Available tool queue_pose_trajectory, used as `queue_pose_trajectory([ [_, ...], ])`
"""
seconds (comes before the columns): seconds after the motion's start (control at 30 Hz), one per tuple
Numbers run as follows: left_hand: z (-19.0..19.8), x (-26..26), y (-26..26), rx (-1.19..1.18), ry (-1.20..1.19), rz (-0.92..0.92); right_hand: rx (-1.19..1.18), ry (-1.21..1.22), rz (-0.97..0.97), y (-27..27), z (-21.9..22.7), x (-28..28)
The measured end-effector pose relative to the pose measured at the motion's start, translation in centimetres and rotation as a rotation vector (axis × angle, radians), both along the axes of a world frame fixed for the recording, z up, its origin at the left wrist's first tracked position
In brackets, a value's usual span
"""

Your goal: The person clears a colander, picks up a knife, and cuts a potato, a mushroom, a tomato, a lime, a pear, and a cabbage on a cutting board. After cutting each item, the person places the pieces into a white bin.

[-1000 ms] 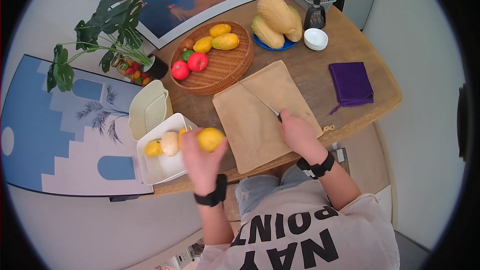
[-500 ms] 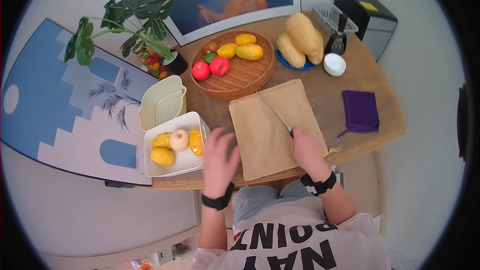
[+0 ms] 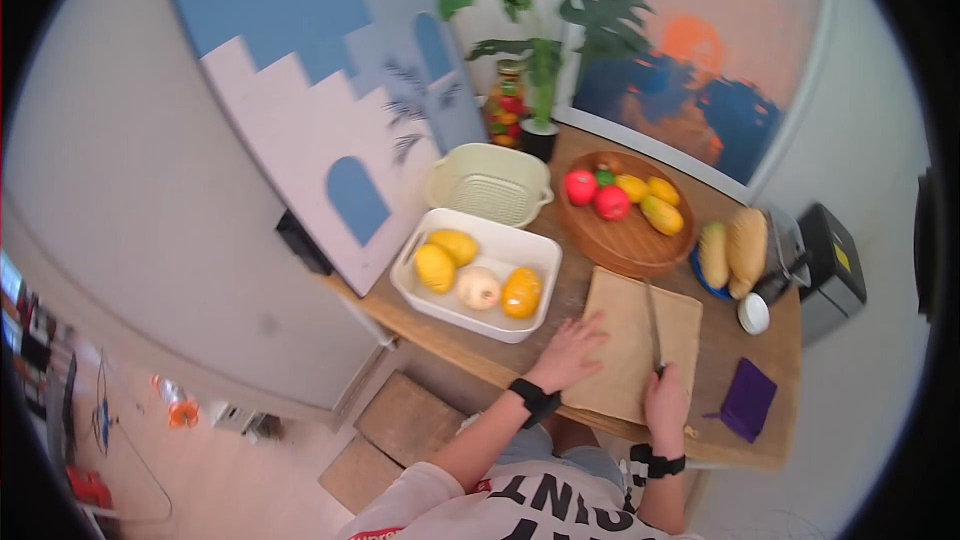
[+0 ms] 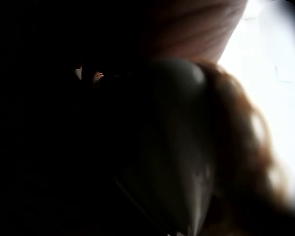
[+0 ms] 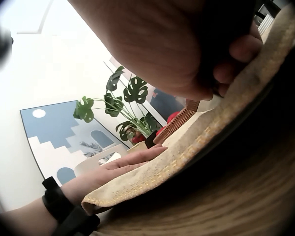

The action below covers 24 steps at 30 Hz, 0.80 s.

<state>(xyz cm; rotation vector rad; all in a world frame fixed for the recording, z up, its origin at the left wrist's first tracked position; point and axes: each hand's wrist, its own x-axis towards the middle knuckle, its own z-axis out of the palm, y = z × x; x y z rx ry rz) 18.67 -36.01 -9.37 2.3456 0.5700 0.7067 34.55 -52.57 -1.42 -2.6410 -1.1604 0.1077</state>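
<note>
In the head view my right hand (image 3: pixel 667 405) grips the dark handle of a knife (image 3: pixel 654 325), whose blade points away over the tan cloth-covered board (image 3: pixel 625 340). My left hand (image 3: pixel 572 353) rests at the board's left edge with its fingers extended and nothing in them. The right wrist view shows the left hand (image 5: pixel 120 167) flat on the cloth (image 5: pixel 187 142), and the right hand (image 5: pixel 162 49) curled round a dark handle. Most of the left wrist view is dark and blurred.
A white bin (image 3: pixel 470 322) at the left holds yellow produce and a pale round one. Behind it stands a pale green basket (image 3: pixel 490 180). Beyond the board sits a wicker tray (image 3: pixel 620 230) of fruit. A purple cloth (image 3: pixel 745 400) and white bowl (image 3: pixel 753 314) lie right.
The left hand has let go of a yellow fruit, now in the white bin, and moved right onto the board's edge. The right hand keeps the knife. The head view has swung left.
</note>
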Motion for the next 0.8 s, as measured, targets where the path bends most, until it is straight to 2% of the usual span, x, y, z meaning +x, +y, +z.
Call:
queue_pose_trajectory([
  [0.17,1.1,-0.4,-1.2,-0.09,-0.113,0.063,0.032,-0.033,0.05,0.1,-0.5,0.0],
  [0.27,2.4,-0.7,-1.9,-0.191,-0.189,0.225,0.045,-0.082,0.076,0.0,-1.2,0.4],
  [0.37,0.9,-0.1,-1.8,-0.231,-0.382,0.349,0.058,-0.053,0.1,-0.2,-1.2,1.0],
  [0.43,-0.1,0.1,-1.3,-0.331,-0.464,0.352,0.101,0.001,0.103,-0.6,-1.3,1.3],
  [0.53,0.4,0.1,-1.3,-0.405,-0.552,0.358,0.131,0.057,0.074,-1.2,-0.4,0.9],
  [0.7,0.6,-0.3,-0.8,-0.421,-0.543,0.386,0.162,0.084,0.053,-2.0,1.2,0.8],
  [0.8,0.7,-0.7,-0.5,-0.411,-0.478,0.388,0.077,0.113,0.064,-2.7,0.8,1.4],
])
